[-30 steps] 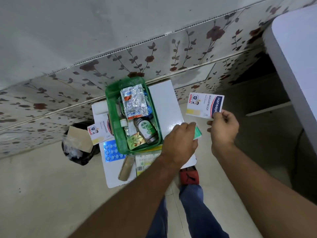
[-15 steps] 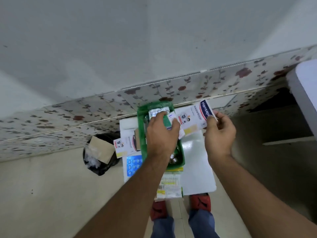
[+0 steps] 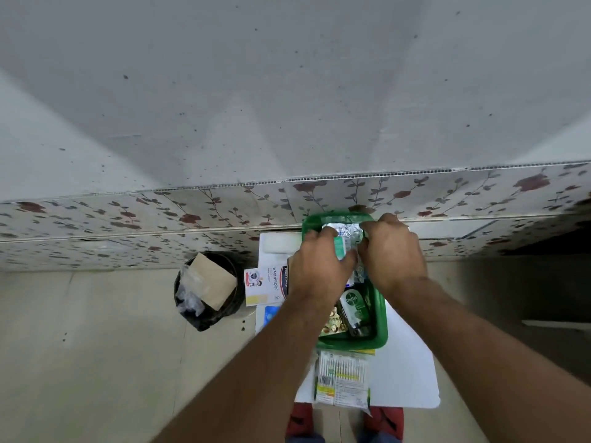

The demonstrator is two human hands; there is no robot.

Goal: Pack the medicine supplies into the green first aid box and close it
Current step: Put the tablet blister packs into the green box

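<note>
The green first aid box [image 3: 381,318] stands open on a small white table [image 3: 406,372]. Both hands are over its far half. My left hand [image 3: 316,270] pinches a small teal and white pack [image 3: 340,247] above the box. My right hand [image 3: 393,254] curls down beside it, fingers on the silver blister strips [image 3: 347,230]; what it grips is hidden. A Dettol bottle [image 3: 355,306] and a gold blister pack [image 3: 332,324] lie in the near half. Outside the box lie a white plaster box [image 3: 265,284], a blue blister sheet [image 3: 270,314] and a cotton swab pack [image 3: 342,378].
A black bin [image 3: 208,289] with cardboard and plastic in it stands on the floor left of the table. A flowered wall panel [image 3: 192,215] runs right behind the table. My red shoes [image 3: 299,422] are under the table's near edge.
Both hands have come together over the far half of the box. The plaster box that my right hand held up is no longer in sight. The camera has tilted up toward the wall.
</note>
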